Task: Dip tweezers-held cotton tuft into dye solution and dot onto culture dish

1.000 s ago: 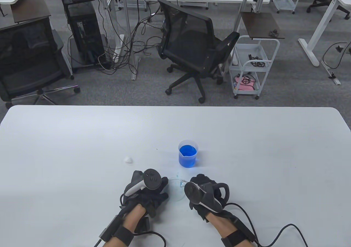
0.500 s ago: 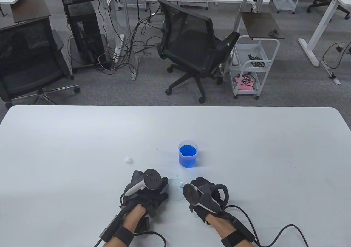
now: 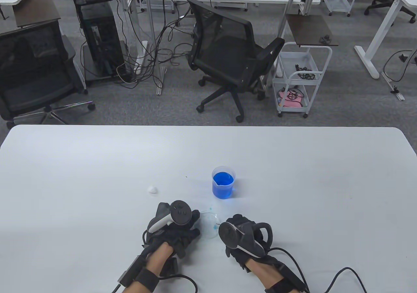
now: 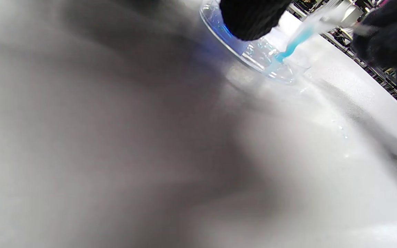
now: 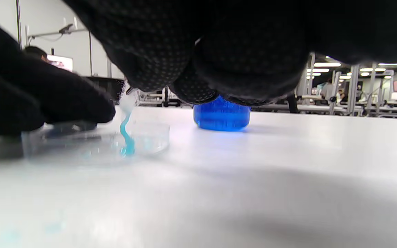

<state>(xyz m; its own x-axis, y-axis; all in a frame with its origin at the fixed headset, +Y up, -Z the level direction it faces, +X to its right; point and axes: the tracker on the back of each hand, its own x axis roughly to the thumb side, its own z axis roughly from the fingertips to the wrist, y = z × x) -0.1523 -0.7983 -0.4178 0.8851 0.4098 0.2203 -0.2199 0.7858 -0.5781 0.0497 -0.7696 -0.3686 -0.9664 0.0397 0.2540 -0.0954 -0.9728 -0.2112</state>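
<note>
The blue-soaked cotton tuft (image 5: 126,137) touches the shallow clear plastic culture dish (image 3: 208,229) on the white bench (image 3: 97,175); the right hand (image 3: 242,236) pinches the barely visible tweezers; the left hand (image 3: 176,228) presses its fingers (image 4: 250,17) on the rim; wet cotton looks limp and drippy, so grip its dry top.

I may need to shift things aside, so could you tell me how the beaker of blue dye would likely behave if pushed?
The beaker looks like thin clear plastic, well filled with blue liquid, so it probably sloshes or spills if shoved. It stands upright on the smooth white table, so a low, slow push should slide it, while a high one may tip it.
</note>
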